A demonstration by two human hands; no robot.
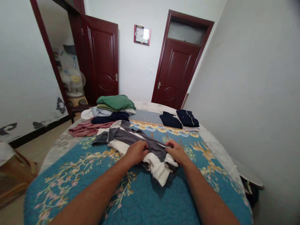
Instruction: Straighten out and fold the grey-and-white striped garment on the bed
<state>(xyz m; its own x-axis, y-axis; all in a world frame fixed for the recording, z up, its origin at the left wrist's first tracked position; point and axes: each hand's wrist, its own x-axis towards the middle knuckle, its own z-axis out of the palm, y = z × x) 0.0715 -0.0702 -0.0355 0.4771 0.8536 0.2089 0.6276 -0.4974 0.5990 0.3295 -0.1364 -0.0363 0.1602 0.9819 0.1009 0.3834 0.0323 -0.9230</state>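
Note:
A grey and white striped shirt (132,137) lies crumpled across the middle of the table, its near right end bunched up and partly lifted. My left hand (138,152) is closed on the cloth near the shirt's middle, fingers curled into a grey band. Farther right, my right hand (175,151) pinches the upper edge of the same shirt between thumb and fingers. White folds hang between and below the two hands. The fingertips of my left hand are partly hidden by the hand itself.
Behind the shirt on the left stands a pile of clothes with a green garment (116,102) on top; a pink garment (90,128) lies beside it. Folded navy clothes (187,118) sit at the back right. A blue floral cover (93,184) spreads over the table.

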